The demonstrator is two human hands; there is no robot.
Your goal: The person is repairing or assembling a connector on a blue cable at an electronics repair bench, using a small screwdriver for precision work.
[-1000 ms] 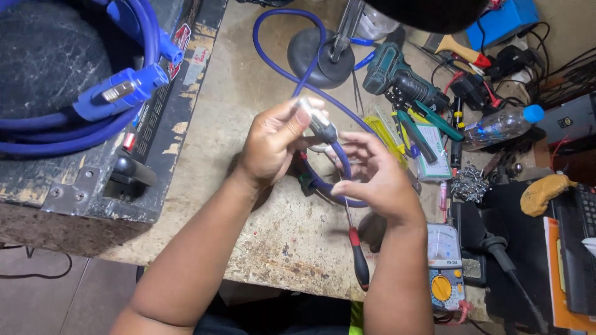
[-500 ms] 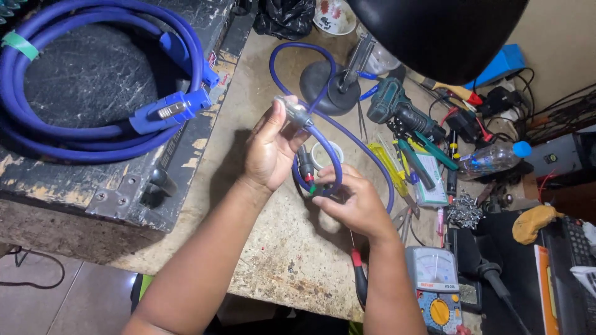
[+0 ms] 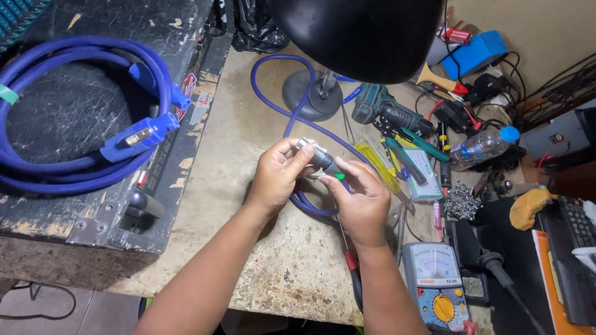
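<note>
Both hands pinch the metal cable connector (image 3: 316, 156) above the bench, left hand (image 3: 277, 177) closed on its barrel, right hand (image 3: 360, 201) gripping the cable (image 3: 298, 118) end, so a slipping twist could strain the joint.

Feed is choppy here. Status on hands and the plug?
Left hand and right hand both grip the metal plug on the blue cable, above the bench. Screwdriver lies under right wrist.
</note>
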